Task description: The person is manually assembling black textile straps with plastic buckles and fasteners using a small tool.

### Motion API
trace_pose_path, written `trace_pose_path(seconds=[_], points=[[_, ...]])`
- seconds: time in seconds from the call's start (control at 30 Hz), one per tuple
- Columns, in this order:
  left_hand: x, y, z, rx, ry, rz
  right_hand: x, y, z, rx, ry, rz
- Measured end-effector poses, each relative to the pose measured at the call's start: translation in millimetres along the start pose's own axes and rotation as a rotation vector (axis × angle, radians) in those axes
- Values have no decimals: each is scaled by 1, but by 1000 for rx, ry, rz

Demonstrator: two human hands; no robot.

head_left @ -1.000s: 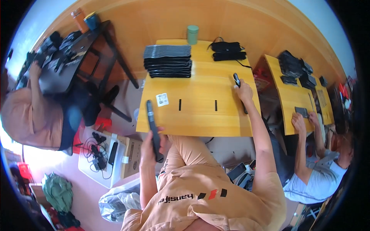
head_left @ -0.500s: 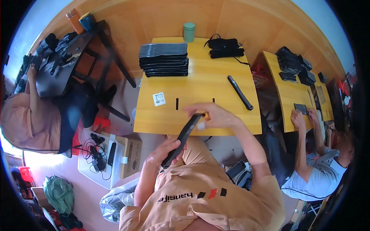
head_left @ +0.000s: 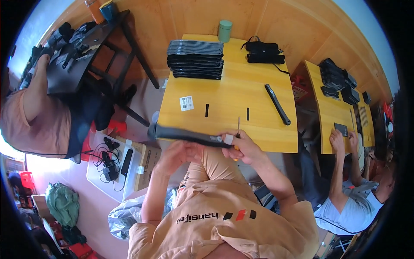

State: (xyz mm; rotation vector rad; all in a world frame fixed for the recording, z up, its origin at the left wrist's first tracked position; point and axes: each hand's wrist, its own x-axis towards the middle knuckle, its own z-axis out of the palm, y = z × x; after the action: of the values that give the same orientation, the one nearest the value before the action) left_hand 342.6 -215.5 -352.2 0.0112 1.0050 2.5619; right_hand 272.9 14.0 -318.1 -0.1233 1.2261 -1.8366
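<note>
Near the yellow wooden surface's (head_left: 241, 88) near-left edge, the right hand (head_left: 245, 149) grips a long, black, smooth bar's (head_left: 187, 134) right end and a thin orange-handled tool (head_left: 239, 126); the left hand (head_left: 183, 152), loosely open, is just nearer; the bar seems light, stiffish, best held mid-length

1. A hand could pass across the yellow table's (head_left: 235, 88) middle, between the grey-and-black stack (head_left: 195, 60) at far left and the lone black bar (head_left: 278, 105) at right.
2. The green canister (head_left: 224, 31) and black pouches (head_left: 264, 52) obstruct the far side.
3. The held black bar (head_left: 185, 134) blocks the near left edge.
</note>
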Motion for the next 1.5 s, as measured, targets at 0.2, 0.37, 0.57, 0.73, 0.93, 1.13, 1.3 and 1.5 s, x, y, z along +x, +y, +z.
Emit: trace_pose_path(seconds=[0.2, 0.37, 0.57, 0.73, 0.93, 1.13, 1.3, 1.5], points=[[27, -41, 42, 261, 328, 297, 18, 20, 21, 223, 57, -109], [23, -21, 35, -40, 420, 352, 5, 3, 27, 19, 247, -231], [17, -7, 51, -40, 361, 299, -20, 10, 20, -597, 161, -473], [19, -7, 63, -6, 378, 307, -36, 3, 35, -699, 240, -557], [22, -8, 65, -52, 331, 298, -43, -2, 38, -765, 235, -502], [29, -12, 73, -59, 339, 307, -49, -10, 42, -605, 202, -351], [33, -8, 80, -16, 350, 290, -50, -10, 36, -512, 162, -325], [34, -6, 85, 0, 358, 309, -50, -13, 30, -402, 117, -300]])
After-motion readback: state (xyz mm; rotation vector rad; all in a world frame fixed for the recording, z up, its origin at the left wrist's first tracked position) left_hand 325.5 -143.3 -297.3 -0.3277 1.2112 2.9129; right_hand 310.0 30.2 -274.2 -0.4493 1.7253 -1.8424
